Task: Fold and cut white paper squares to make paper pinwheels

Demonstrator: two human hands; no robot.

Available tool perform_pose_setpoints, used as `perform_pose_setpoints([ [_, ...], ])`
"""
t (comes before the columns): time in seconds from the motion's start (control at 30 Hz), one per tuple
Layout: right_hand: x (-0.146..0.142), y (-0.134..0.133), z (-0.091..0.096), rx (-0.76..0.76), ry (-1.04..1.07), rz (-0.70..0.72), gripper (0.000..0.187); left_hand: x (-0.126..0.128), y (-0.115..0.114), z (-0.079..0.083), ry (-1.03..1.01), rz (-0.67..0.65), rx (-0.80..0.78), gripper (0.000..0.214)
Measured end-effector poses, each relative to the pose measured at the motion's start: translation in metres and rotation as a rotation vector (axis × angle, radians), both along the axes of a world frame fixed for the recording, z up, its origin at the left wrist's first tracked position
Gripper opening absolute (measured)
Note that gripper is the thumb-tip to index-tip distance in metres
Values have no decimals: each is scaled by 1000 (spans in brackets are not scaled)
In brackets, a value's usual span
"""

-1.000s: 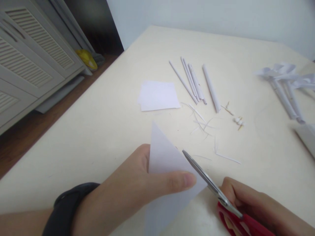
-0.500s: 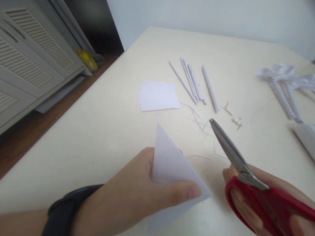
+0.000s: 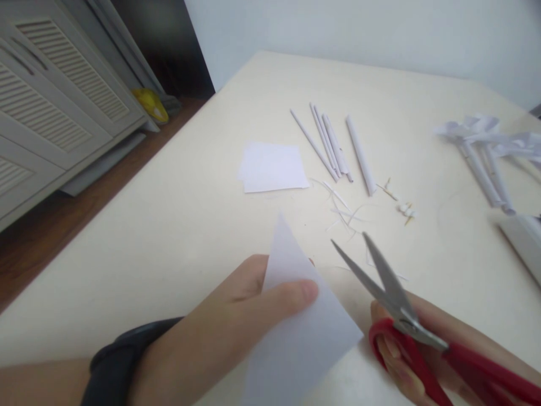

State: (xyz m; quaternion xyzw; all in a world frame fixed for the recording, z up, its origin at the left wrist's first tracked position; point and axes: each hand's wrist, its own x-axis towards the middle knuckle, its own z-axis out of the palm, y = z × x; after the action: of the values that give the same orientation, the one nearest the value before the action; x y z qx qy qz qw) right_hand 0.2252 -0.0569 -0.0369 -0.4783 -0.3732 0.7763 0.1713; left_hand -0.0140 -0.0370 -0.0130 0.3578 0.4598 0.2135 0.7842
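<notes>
Pinched in my left hand point(image 3: 236, 321) is a piece of white paper point(image 3: 304, 338), held tilted above the table with one corner pointing away from me. My thumb lies across its face, while the fingers are mostly hidden behind it. My right hand point(image 3: 401, 361) grips red-handled scissors point(image 3: 391, 301), fingers through the loops. The scissor blades are spread apart, pointing up and left, just right of the paper and not touching it. Beyond the blades, thin paper strips point(image 3: 344, 214) lie scattered on the table.
A small stack of white paper squares point(image 3: 274, 169) lies on the table point(image 3: 169, 225). Several rolled paper tubes point(image 3: 359, 155) and some white-tipped bits point(image 3: 407, 210) sit behind the scissors. Paper pinwheel-like shapes on tubes point(image 3: 482, 163) rest at right. A louvred cabinet point(image 3: 63, 96) stands left.
The scissor blades have opened and the scissors have shifted slightly left and down. My left thumb has moved up the paper, which now shows more of its face.
</notes>
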Motion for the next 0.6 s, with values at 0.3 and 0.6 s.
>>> perform_pose_setpoints([
  [0.3, 2, -2, 15, -241, 71, 67, 26, 5, 3, -3, -280, -47, 149, 16],
  [0.6, 24, -21, -1, -66, 13, 175, 29, 7, 5, 0, -378, -83, 79, 22],
])
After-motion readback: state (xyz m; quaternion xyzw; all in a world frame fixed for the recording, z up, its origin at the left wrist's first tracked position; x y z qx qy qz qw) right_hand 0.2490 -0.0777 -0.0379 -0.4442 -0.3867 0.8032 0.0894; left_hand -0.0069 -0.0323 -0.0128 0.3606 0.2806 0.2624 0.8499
